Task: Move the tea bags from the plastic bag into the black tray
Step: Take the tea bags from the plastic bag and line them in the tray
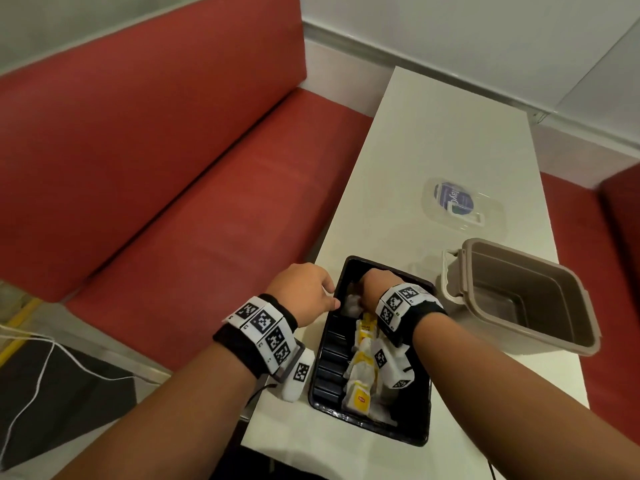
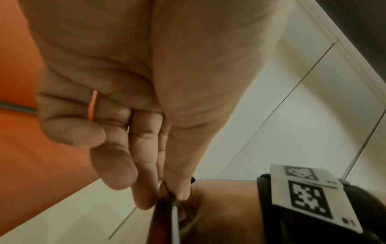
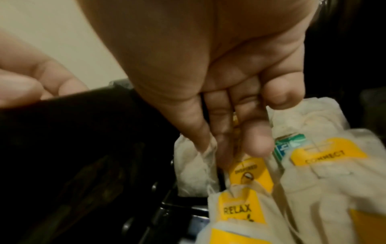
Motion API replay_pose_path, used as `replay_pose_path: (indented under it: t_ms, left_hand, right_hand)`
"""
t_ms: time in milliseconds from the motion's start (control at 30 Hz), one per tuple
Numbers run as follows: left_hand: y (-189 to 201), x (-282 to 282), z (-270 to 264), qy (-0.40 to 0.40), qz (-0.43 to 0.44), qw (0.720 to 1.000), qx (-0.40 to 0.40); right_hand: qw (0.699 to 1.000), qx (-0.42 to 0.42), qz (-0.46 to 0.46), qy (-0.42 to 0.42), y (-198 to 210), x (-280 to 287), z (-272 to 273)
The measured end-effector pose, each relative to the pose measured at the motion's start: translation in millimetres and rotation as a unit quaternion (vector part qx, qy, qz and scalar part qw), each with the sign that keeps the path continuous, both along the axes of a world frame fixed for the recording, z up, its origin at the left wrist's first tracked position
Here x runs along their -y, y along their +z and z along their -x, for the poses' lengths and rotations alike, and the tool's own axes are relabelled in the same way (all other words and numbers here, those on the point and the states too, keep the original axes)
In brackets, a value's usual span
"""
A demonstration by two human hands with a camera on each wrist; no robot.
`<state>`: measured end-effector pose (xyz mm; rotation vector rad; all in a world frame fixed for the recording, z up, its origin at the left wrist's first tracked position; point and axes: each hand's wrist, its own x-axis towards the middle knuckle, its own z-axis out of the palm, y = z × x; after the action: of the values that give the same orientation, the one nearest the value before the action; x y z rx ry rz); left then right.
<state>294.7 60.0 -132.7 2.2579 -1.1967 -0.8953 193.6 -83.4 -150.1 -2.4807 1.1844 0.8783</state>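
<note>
The black tray (image 1: 330, 368) lies at the table's near edge with several tea bags (image 1: 362, 375) piled along its right side, most with yellow tags (image 3: 240, 209). My left hand (image 1: 327, 299) pinches the tray's left rim (image 2: 174, 219) near the far corner, thumb against fingers (image 2: 165, 193). My right hand (image 1: 362, 299) reaches down inside the tray's far end. Its thumb and forefinger (image 3: 211, 148) pinch the top corner of a plain white tea bag (image 3: 192, 171) (image 1: 349, 303). Its other fingers rest on a yellow tag. No plastic bag is in view.
An open beige container (image 1: 519, 299) stands right of the tray. Its clear lid (image 1: 457, 202) lies farther back on the white table (image 1: 433, 133). A red bench (image 1: 173, 168) runs along the left, with a white cable (image 1: 52, 358) on the floor below.
</note>
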Motion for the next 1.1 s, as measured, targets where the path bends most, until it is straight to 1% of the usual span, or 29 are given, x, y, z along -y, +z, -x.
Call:
replay_pose_path:
  t_ms: [233,333,400,467,533,633,700,767,867,967,1033,1100]
  left_hand:
    - [-1.0,1.9,0.2,0.007,-0.007,1.000,-0.006]
    - [0.0,2.9,0.8,0.003,-0.014,1.000,0.000]
    - [1.8,2.8,1.4,-0.003,-0.019,1.000,0.009]
    - [5.8,3.0,1.9,-0.010,-0.024,0.999,0.028]
    - [15.5,5.6,2.9,-0.004,-0.015,0.999,0.051]
    - [42.1,16.4,13.6,0.000,0.037,0.995,0.088]
    - [63.9,28.4,33.0,-0.015,0.076,0.993,0.094]
    - [81.0,43.7,61.2,-0.040,0.111,0.990,0.082]
    - [95.0,67.7,115.7,-0.096,0.132,0.984,0.067]
    - [97.0,88.4,178.7,-0.182,0.119,0.973,0.074]
    - [90.5,98.4,218.7,-0.231,0.106,0.963,0.087]
    - [76.8,108.3,254.1,-0.263,0.085,0.956,0.098]
  right_hand:
    - [1.000,0.000,0.013,-0.004,8.5,-5.4,0.9]
    - [1.000,0.000,0.014,-0.014,9.9,-5.9,0.3]
    - [1.000,0.007,0.015,-0.006,11.8,-4.7,2.7]
    - [0.999,0.032,0.014,0.008,17.2,0.4,10.5]
    - [0.997,0.076,0.004,0.010,29.4,8.0,24.6]
    - [0.986,0.166,-0.021,-0.011,55.5,17.3,57.8]
    - [0.974,0.222,-0.032,-0.025,73.3,19.9,86.6]
    - [0.963,0.264,-0.045,-0.035,89.2,21.4,117.3]
    - [0.946,0.309,-0.071,-0.072,108.7,23.9,169.3]
    - [0.932,0.338,-0.061,-0.118,113.2,30.2,231.0]
    - [0.925,0.341,-0.056,-0.159,105.3,35.6,272.9]
    - [0.925,0.326,-0.050,-0.188,91.0,40.7,310.3]
